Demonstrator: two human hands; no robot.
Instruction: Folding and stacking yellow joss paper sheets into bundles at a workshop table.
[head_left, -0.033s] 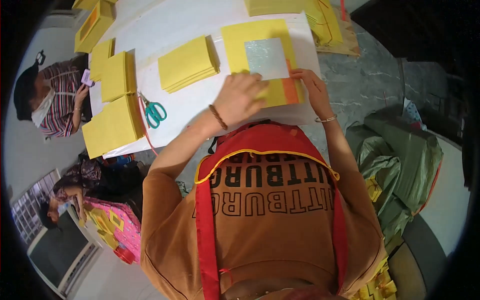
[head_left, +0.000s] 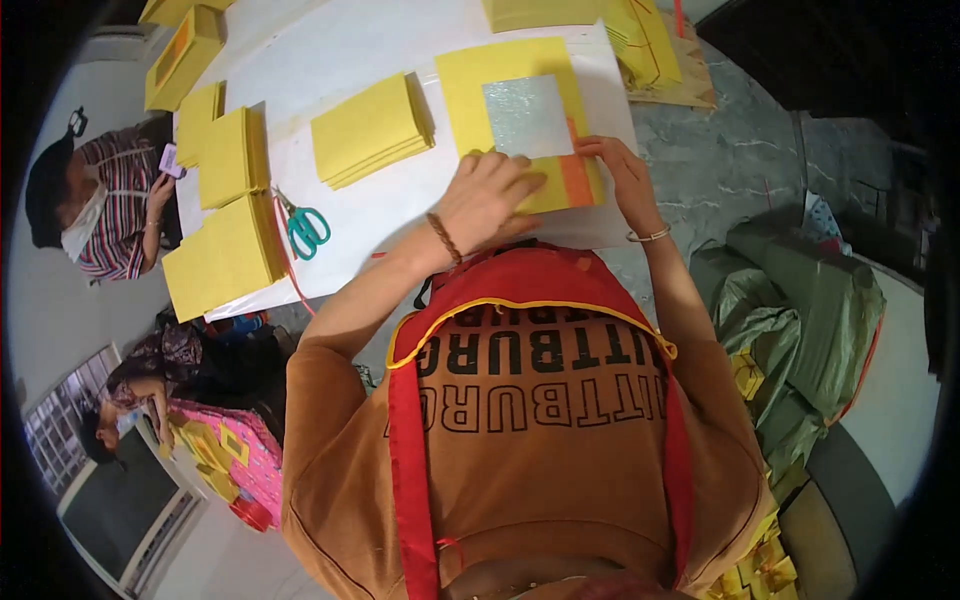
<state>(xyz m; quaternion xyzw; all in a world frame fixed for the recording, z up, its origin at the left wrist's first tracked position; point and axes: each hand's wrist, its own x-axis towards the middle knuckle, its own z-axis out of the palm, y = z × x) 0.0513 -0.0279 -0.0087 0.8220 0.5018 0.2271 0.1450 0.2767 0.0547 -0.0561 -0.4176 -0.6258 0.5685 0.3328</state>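
A yellow paper sheet (head_left: 462, 92) lies on the white table in front of me, with a silver foil square (head_left: 525, 115) and an orange strip (head_left: 575, 180) on it. Its near part looks folded up over the foil. My left hand (head_left: 490, 200) rests on this near part, fingers spread and pressed down on the paper. At the right edge, my right hand (head_left: 622, 170) touches the paper beside the orange strip with its fingertips, fingers stretched out; its thumb is hard to see. Left of the sheet sits a stack of folded yellow papers (head_left: 370, 128).
Teal-handled scissors (head_left: 307, 230) lie on the white table (head_left: 350, 225) near several yellow stacks (head_left: 222, 255). A yellow box (head_left: 185, 55) stands at the far left. One person (head_left: 115, 195) is beyond the left edge, another (head_left: 150, 375) lower left. Green wrapped bundles (head_left: 800, 300) stand right.
My left hand has shifted slightly to the right over the near part of the sheet. The right hand stays at the sheet's right edge. The whole view has moved a little.
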